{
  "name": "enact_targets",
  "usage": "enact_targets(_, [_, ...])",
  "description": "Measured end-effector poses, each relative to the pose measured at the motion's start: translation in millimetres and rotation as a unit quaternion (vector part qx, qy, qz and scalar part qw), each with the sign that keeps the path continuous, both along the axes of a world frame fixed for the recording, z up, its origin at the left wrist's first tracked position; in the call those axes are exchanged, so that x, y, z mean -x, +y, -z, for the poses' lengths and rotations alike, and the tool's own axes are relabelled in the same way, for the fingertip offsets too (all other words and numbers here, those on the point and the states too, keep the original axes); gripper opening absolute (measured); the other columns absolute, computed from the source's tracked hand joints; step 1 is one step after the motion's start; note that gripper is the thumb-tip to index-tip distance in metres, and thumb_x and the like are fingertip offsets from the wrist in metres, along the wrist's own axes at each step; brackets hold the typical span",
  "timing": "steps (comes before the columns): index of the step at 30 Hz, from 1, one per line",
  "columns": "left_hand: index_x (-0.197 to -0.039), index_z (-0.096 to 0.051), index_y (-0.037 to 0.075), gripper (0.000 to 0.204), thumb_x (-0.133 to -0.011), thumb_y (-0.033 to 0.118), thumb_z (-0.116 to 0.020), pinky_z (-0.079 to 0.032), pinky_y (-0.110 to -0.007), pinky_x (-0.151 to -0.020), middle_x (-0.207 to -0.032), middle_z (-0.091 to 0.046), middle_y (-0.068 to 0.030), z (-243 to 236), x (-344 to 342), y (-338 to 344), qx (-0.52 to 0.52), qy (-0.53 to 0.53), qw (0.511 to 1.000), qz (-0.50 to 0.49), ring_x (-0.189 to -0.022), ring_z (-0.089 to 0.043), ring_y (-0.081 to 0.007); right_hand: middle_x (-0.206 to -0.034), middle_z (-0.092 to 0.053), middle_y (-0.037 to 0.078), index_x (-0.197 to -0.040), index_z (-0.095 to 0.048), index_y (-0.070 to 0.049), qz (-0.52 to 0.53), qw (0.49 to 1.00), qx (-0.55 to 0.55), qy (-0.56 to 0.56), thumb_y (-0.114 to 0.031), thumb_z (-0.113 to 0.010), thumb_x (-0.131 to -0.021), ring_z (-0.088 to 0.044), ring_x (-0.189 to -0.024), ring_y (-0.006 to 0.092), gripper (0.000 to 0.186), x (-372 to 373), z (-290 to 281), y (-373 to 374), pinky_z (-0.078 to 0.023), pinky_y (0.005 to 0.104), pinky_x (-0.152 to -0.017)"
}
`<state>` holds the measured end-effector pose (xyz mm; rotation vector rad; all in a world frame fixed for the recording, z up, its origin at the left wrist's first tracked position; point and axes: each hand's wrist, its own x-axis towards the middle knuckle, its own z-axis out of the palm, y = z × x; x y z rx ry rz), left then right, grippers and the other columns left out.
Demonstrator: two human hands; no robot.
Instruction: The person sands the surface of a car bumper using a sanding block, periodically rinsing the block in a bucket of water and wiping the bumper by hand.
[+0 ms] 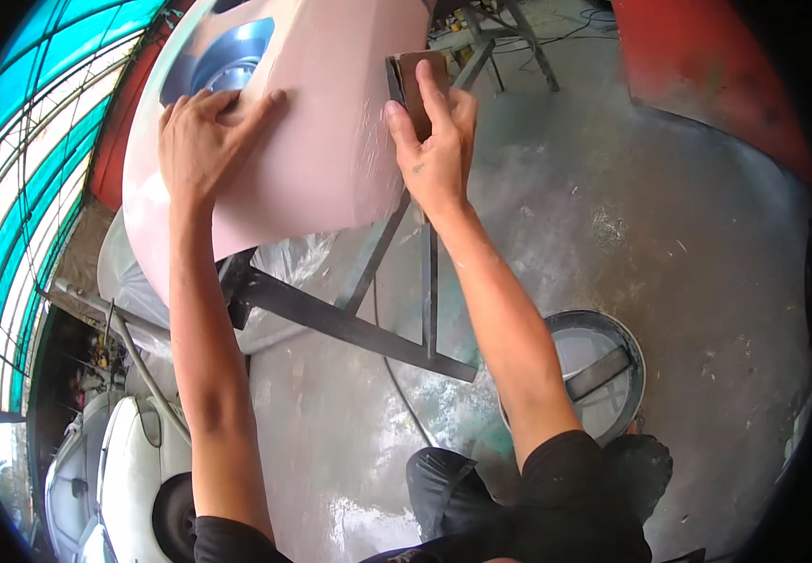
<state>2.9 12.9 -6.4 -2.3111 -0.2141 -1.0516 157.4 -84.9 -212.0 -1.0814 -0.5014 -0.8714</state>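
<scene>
A pale pink car bumper (pixel 303 159) with a blue recess (pixel 235 58) is in front of me, held up on a dark metal stand (pixel 350 330). My left hand (pixel 201 145) lies on the bumper just below that recess, thumb and fingers apart. At the bumper's right edge, my right hand (pixel 442 159) grips a sanding block (pixel 410 83) faced with brown paper. The index finger stretches along the block's back and the thumb is at its side. Whether the block's working face touches the bumper is hard to tell.
A round bucket (pixel 635 352) of greyish liquid, with a dark bar across it, stands on the floor by my right elbow. A cable (pixel 404 402) runs over the floor. White cars (pixel 129 464) are at lower left, a red panel (pixel 716 70) at upper right, another stand (pixel 530 42) behind.
</scene>
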Motion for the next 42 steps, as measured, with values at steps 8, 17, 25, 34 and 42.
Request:
enact_targets(8, [-0.102, -0.083, 0.001, 0.076, -0.083, 0.074, -0.072, -0.045, -0.04, -0.102, -0.089, -0.073, -0.0125, -2, 1, 3, -0.004, -0.007, 1.0, 0.009, -0.096, -0.068, -0.0301, -0.147, -0.04, 0.032, -0.155, -0.058, -0.014, 0.028, 0.999, -0.005, -0.018, -0.03, -0.082, -0.092, -0.046, -0.13, 0.0508, 0.07, 117, 106, 61, -0.043, 0.0572, -0.109])
enact_targets(17, [-0.104, -0.083, 0.002, 0.077, -0.082, 0.075, -0.073, -0.046, -0.04, -0.103, -0.099, -0.077, -0.0137, 1, -1, 7, -0.009, -0.005, 1.0, 0.016, -0.1, -0.069, -0.0321, -0.146, -0.04, 0.035, -0.155, -0.058, -0.014, 0.033, 0.999, -0.021, 0.015, -0.032, -0.085, -0.089, -0.046, -0.128, 0.0486, 0.073, 130, 116, 78, -0.044, 0.0575, -0.105])
enact_targets(25, [-0.104, -0.084, 0.004, 0.078, -0.08, 0.078, -0.072, -0.049, -0.042, -0.099, -0.096, -0.078, -0.0127, -2, -1, 7, 0.022, -0.008, 1.0, 0.02, -0.098, -0.069, -0.0333, -0.151, -0.036, 0.036, -0.154, -0.059, -0.014, 0.048, 0.998, -0.038, 0.0, -0.03, -0.086, -0.09, -0.044, -0.132, 0.0488, 0.071, 113, 88, 53, -0.045, 0.0557, -0.106])
enact_targets(34, [-0.108, -0.084, 0.005, 0.081, -0.08, 0.08, -0.069, -0.048, -0.04, -0.102, -0.094, -0.077, -0.0115, -1, 1, 14, -0.013, -0.001, 1.0, 0.0, -0.096, -0.071, -0.0311, -0.146, -0.042, 0.032, -0.155, -0.057, -0.008, 0.006, 0.996, -0.08, 0.041, -0.025, -0.082, -0.091, -0.048, -0.129, 0.0464, 0.071, 76, 53, 36, -0.044, 0.0538, -0.109])
enact_targets(42, [-0.108, -0.084, 0.002, 0.085, -0.078, 0.081, -0.071, -0.047, -0.039, -0.105, -0.1, -0.079, -0.0156, -2, 1, 15, 0.003, -0.009, 1.0, 0.005, -0.1, -0.072, -0.0329, -0.146, -0.042, 0.032, -0.155, -0.058, -0.01, 0.04, 0.998, -0.053, 0.017, -0.027, -0.082, -0.093, -0.046, -0.132, 0.0499, 0.068, 107, 94, 63, -0.045, 0.0569, -0.109])
